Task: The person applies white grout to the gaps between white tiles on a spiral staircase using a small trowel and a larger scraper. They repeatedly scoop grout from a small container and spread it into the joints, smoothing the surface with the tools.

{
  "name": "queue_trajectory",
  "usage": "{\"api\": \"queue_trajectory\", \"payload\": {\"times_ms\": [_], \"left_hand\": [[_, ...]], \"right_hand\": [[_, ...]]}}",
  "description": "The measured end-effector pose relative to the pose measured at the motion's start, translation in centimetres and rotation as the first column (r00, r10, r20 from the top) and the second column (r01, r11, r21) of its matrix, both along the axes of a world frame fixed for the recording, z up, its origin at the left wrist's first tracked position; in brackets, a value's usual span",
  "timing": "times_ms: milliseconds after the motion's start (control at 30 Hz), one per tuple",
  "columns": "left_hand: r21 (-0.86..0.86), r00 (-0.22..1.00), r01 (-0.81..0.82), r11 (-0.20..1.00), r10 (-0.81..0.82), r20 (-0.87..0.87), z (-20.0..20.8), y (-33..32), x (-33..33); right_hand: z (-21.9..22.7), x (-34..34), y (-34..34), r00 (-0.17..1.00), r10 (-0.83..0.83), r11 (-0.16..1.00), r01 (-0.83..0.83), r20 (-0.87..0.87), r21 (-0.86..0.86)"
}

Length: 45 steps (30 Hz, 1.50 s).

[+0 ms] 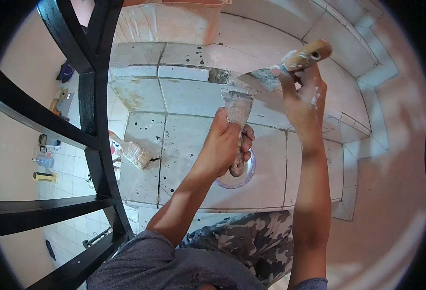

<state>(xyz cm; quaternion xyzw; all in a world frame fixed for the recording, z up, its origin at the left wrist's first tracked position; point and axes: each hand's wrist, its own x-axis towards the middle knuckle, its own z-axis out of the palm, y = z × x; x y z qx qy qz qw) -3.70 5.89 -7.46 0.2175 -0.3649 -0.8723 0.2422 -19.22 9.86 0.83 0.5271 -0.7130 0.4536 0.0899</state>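
My left hand (222,145) is closed round the worn handle of a putty-caked putty knife (238,106). That knife's blade points away from me, close to the edge of a tiled stair step (189,96). My right hand (308,104), smeared with white paste, grips a second putty knife (309,54) by its wooden handle. The second blade points left and down toward the first blade, and a gap shows between the two. Below my left hand a round, pale dish or lid (242,180) sits on the lower step, partly hidden by the hand and handle.
A black railing (89,106) runs along my left, with a lower tiled floor beyond it. An orange, paste-streaked tub (169,24) stands on the step above. A plastic bag (136,155) lies on the lower step by the railing. Dark spots dot the tiles.
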Motion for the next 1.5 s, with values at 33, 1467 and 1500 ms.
{"api": "queue_trajectory", "payload": {"times_ms": [33,1467,1500], "left_hand": [[-0.002,1.000,0.000,1.000,0.000,0.002,0.1,0.0,0.0],[-0.014,0.999,-0.006,1.000,0.006,0.039,-0.2,-0.1,0.1],[-0.014,0.999,-0.011,1.000,0.012,0.051,-0.6,-0.1,0.1]], "right_hand": [[0.0,-0.1,0.3,1.000,-0.002,1.000,0.002,-0.013,-0.012],[-3.1,-0.3,5.1,0.990,-0.048,0.994,0.035,-0.134,-0.100],[-3.5,0.0,5.3,0.994,0.000,0.988,-0.017,-0.112,-0.153]]}}
